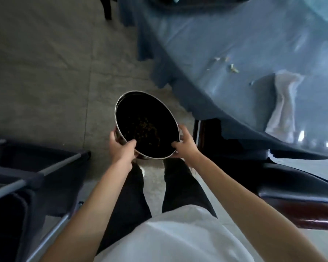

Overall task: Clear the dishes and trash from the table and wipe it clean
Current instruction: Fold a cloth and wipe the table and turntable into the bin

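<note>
We hold the round, dark-lined steel pot over the floor, left of the blue-clothed bench, left hand and right hand fingers clamped on its near rim. Rigid, probably weighty; opposite rim grips suit it.

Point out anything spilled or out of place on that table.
Food scraps lie scattered on the blue tablecloth, and a crumpled white cloth sits beside them near the edge. Both hands, left hand and right hand, hold the metal bucket.
</note>
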The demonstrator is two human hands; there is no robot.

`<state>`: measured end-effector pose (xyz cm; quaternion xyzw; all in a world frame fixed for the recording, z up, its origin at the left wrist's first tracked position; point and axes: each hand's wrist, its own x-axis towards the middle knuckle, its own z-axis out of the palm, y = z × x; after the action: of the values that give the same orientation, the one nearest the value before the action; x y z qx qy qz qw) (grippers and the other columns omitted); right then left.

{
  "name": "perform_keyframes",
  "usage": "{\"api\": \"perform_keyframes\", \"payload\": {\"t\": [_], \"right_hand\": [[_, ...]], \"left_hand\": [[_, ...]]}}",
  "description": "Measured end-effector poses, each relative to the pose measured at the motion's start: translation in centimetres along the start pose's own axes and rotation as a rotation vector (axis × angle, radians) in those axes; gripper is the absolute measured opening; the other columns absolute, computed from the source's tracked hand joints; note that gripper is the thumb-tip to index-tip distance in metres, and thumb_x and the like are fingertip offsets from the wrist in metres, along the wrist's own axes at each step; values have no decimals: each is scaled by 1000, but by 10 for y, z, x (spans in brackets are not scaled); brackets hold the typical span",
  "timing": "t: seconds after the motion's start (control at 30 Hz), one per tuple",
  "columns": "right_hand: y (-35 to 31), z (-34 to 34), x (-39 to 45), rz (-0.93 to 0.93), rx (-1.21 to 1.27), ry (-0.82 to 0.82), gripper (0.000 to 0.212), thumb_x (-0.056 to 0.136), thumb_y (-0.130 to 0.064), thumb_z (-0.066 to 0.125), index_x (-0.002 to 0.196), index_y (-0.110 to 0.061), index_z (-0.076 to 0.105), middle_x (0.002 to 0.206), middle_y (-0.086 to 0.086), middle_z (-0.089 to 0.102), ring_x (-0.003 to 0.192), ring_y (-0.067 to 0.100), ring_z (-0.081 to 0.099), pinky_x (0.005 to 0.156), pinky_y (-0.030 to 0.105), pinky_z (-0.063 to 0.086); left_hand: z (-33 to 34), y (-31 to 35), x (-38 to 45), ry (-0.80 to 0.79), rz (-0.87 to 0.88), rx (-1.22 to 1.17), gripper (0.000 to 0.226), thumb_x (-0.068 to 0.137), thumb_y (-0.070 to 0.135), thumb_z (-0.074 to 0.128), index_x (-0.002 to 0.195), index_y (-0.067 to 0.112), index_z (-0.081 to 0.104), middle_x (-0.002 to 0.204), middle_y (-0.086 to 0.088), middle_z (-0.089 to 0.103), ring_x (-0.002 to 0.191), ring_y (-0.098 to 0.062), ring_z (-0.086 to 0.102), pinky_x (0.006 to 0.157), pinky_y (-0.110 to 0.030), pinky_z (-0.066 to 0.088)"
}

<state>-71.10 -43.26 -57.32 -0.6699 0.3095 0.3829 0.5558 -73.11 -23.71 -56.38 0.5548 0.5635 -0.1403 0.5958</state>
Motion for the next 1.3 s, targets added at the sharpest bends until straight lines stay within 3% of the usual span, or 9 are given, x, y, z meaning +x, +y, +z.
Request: {"api": "perform_keyframes", "payload": {"t": [0.07, 0.13, 0.27, 0.37, 0.5, 0.67, 1.0, 1.17, 1.3], "right_hand": [[-10, -12, -11, -48, -98, 27, 73, 91, 7, 55, 138, -47, 43, 126, 2, 62, 104, 25, 68, 79, 52, 64], [-24, -29, -16, -116, -268, 82, 66, 93, -11, 64, 149, -40, 43, 131, -6, 63, 111, 17, 65, 94, 39, 58], [-74, -91, -23, -278, -351, 326, 39, 98, -26, 63, 137, -17, 63, 123, 2, 71, 111, 14, 64, 97, 20, 43], [-94, -164, -24, -427, -337, 613, 31, 97, -20, 62, 127, -14, 67, 121, 11, 69, 110, 21, 65, 102, 28, 45], [-72, -262, -10, -455, -571, 907, 47, 97, -24, 61, 141, -13, 54, 145, 17, 50, 129, 41, 45, 108, 46, 35], [-28, -304, 17, -509, -694, 854, 48, 99, -29, 63, 144, -16, 51, 147, 18, 45, 128, 44, 44, 110, 52, 39], [-45, -289, 56, -741, -561, 939, 41, 101, -3, 52, 142, -6, 57, 133, 24, 55, 107, 43, 52, 97, 21, 29], [-82, -270, 80, -768, -593, 929, 44, 101, -5, 50, 144, -11, 57, 136, 19, 55, 106, 41, 51, 96, 37, 40], [-111, -243, 95, -821, -615, 866, 44, 101, -5, 48, 142, -13, 59, 132, 17, 57, 99, 39, 52, 94, 33, 39]], "left_hand": [[12, 14, -18, 21, 19, 3, 74, 83, -8, 60, 139, 38, 46, 129, -4, 62, 102, -22, 66, 52, -30, 57], [26, 23, -32, 54, 29, 13, 75, 84, -10, 60, 141, 37, 46, 127, -6, 61, 101, -26, 66, 51, -31, 57], [57, 37, -45, 60, 19, 17, 79, 85, -12, 60, 145, 36, 44, 135, -9, 57, 105, -31, 65, 75, -51, 62], [78, 45, -47, 69, 24, 84, 80, 85, -10, 62, 146, 37, 42, 139, -9, 55, 106, -30, 63, 77, -53, 62], [99, 46, -47, 92, 24, 118, 80, 85, -11, 62, 147, 36, 43, 140, -10, 56, 104, -28, 62, 80, -53, 61], [116, 42, -45, 110, 17, 120, 83, 85, -12, 61, 151, 34, 40, 144, -10, 53, 110, -30, 62, 88, -54, 59], [132, 43, -50, 119, -9, 116, 85, 86, -14, 60, 155, 31, 35, 146, -11, 53, 116, -33, 62, 90, -55, 57], [136, 46, -51, 114, 35, 133, 82, 86, -10, 61, 153, 32, 38, 140, -7, 58, 100, -23, 62, 74, -41, 59], [135, 48, -49, 97, 57, 139, 80, 88, -9, 62, 152, 33, 39, 138, -4, 59, 101, -20, 59, 71, -36, 57]]}}
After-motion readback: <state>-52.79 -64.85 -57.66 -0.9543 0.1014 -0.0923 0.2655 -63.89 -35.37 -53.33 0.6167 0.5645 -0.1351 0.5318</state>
